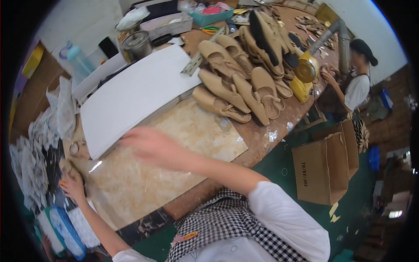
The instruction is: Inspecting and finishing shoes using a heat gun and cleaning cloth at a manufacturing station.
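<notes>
My right hand (pixel 146 143) reaches across the marble-patterned slab (pixel 183 144) toward the near corner of a large white board (pixel 135 91); it is blurred by motion and its fingers look spread, with nothing in it. My left hand (pixel 73 183) rests at the left edge of the workbench, fingers curled on a small tan piece beside a heap of white paper scraps (pixel 35 157). A pile of tan slip-on shoes (pixel 240 74) lies on the bench beyond the slab.
A metal pot (pixel 137 43), a blue bottle (pixel 78 56) and trays stand at the back. A yellow machine (pixel 305 70) sits at the bench's right edge, where another person (pixel 355 83) works. Open cardboard boxes (pixel 325 166) stand on the green floor.
</notes>
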{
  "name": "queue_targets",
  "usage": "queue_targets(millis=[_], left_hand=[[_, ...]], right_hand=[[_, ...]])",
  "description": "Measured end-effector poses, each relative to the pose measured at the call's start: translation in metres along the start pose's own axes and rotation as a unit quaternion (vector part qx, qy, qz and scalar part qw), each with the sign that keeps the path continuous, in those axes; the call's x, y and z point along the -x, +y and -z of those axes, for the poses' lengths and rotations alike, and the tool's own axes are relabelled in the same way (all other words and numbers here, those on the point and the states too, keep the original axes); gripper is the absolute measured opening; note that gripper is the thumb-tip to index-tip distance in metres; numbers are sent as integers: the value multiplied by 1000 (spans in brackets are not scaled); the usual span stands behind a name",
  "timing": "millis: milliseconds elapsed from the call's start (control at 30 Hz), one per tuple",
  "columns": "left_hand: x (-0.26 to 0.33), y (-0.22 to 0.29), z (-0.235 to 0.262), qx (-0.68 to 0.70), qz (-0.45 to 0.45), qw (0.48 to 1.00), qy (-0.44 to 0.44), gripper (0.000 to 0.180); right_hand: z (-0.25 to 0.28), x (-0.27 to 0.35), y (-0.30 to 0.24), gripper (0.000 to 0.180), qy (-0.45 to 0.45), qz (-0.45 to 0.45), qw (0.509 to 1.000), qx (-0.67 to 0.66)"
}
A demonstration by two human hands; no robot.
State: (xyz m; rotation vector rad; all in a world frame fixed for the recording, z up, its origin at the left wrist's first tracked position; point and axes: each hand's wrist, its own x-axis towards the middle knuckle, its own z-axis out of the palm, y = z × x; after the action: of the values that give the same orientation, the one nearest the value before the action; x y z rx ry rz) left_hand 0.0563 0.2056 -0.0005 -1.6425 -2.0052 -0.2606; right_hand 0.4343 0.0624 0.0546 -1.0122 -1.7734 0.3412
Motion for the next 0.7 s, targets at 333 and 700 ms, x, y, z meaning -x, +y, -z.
queue_targets(millis=[333, 700], left_hand=[[148, 383, 211, 332, -646, 687, 18, 65], [124, 311, 203, 303, -754, 581, 33, 11]], right_hand=[[224, 200, 90, 42, 185, -347, 819, 418], [214, 140, 40, 27, 212, -328, 917, 84]])
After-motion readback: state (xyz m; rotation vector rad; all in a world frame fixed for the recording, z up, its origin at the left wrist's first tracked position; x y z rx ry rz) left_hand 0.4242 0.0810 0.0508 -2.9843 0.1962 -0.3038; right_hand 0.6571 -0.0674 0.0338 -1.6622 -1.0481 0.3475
